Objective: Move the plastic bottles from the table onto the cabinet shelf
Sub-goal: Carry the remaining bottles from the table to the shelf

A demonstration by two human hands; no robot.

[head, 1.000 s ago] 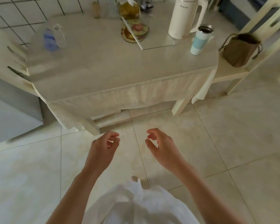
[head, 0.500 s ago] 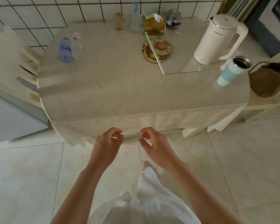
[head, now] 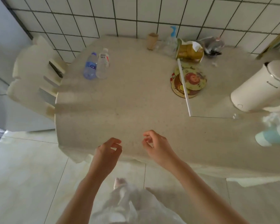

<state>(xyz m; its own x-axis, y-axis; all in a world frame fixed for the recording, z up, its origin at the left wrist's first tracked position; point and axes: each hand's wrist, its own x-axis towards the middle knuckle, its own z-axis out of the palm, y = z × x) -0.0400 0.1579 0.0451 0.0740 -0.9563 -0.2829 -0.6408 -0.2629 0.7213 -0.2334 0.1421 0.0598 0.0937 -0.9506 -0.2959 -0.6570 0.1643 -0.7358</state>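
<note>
Two plastic bottles stand side by side at the far left of the table [head: 120,101]: a blue-labelled bottle [head: 90,66] and, touching its right side, a clear bottle with a red and white label [head: 103,63]. My left hand [head: 107,152] and my right hand [head: 157,146] hover over the table's near edge, well short of the bottles. Both hands hold nothing, with fingers loosely curled and apart. No cabinet shelf shows in this view.
A white chair [head: 34,78] stands against the table's left side. On the right are a white kettle [head: 257,88], a pale blue cup [head: 271,137], round cartoon coasters [head: 190,80] and a glass sheet. A cardboard tube, spray bottle and yellow bag [head: 189,50] line the tiled wall.
I have moved up to the table, so it fills more of the view. Both hands have risen from over the floor to above the table's near edge, still holding nothing.
</note>
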